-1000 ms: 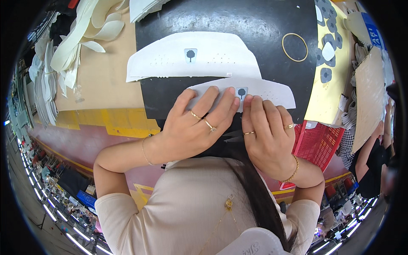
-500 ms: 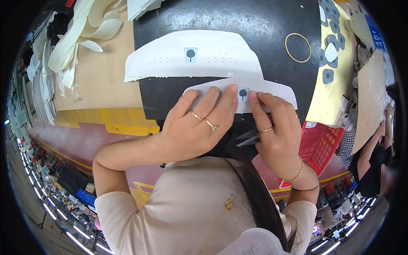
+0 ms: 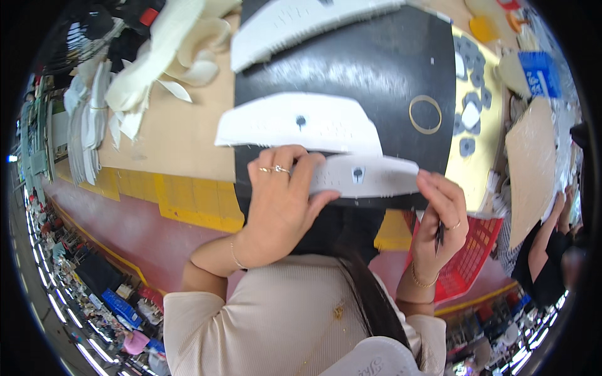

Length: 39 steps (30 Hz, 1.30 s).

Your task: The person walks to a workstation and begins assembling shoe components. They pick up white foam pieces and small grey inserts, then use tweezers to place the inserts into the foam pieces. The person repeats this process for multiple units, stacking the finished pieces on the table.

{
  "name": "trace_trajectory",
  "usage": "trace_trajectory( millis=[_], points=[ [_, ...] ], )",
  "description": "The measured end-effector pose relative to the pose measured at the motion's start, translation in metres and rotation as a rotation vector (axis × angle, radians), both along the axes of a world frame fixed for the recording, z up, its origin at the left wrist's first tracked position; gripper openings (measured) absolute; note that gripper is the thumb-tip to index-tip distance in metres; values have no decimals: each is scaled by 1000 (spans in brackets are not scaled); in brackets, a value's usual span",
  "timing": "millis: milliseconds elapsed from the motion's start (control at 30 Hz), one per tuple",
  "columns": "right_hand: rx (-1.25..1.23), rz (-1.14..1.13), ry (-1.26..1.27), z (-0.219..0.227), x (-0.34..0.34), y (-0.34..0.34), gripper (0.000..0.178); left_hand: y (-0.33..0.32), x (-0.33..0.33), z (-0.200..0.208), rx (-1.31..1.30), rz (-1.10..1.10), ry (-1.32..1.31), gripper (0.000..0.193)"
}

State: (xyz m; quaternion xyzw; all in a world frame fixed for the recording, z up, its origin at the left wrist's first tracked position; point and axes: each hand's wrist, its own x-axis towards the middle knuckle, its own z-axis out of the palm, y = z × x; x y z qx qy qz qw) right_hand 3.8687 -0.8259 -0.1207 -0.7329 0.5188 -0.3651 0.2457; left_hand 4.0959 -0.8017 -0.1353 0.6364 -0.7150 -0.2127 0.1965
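Near the front edge of a black work mat (image 3: 351, 69) I hold a white curved panel (image 3: 382, 183) with a small tree-marked patch (image 3: 358, 175). My left hand (image 3: 276, 207) grips its left part, thumb at the near edge and fingers over the top. At the other end, my right hand (image 3: 445, 216) pinches the tip between thumb and fingers. A thin dark pointed tool (image 3: 439, 237) also sits in the right palm; its kind is hard to make out. Just beyond lies a second white panel (image 3: 276, 122) with a like patch (image 3: 301, 122) and small holes.
A stack of white panels (image 3: 295, 31) stands at the mat's far side. Cream strips (image 3: 141, 69) pile up on the left. To the right are a tan ring (image 3: 425, 114) and a yellow sheet with grey patches (image 3: 467, 147). A red basket (image 3: 467, 257) stands below; another person is far right.
My hands have moved apart, from beside the patch to the panel's left part and right tip. The view has shifted, bringing the far stack further into sight.
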Motion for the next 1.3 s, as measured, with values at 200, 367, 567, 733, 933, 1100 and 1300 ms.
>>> trace_trajectory(
  millis=[200, 367, 567, 733, 933, 1100, 1300],
  points=[
    [-80, -29, -101, 5, 14, -9, 33, -8, 11, 11, 3, 0, 243, 22],
    [-39, -18, -134, 1, 14, -14, 35, -21, 49, 16, 145, 371, 325, 21],
    [13, 41, -109, -8, 27, -20, 42, -90, 72, 11, -355, 176, 50, 39],
    [31, 91, -186, -12, 31, -16, 47, -175, 59, -4, -427, 51, -30, 52],
    [64, 67, -182, -17, 22, -14, 48, -183, 55, 1, -325, 34, -92, 55],
    [53, 74, -178, -14, 20, -16, 47, -186, 52, 7, -272, -8, 64, 49],
    [16, 31, -251, -7, 18, -16, 39, -183, 63, 50, 363, -148, 850, 49]
  ],
)
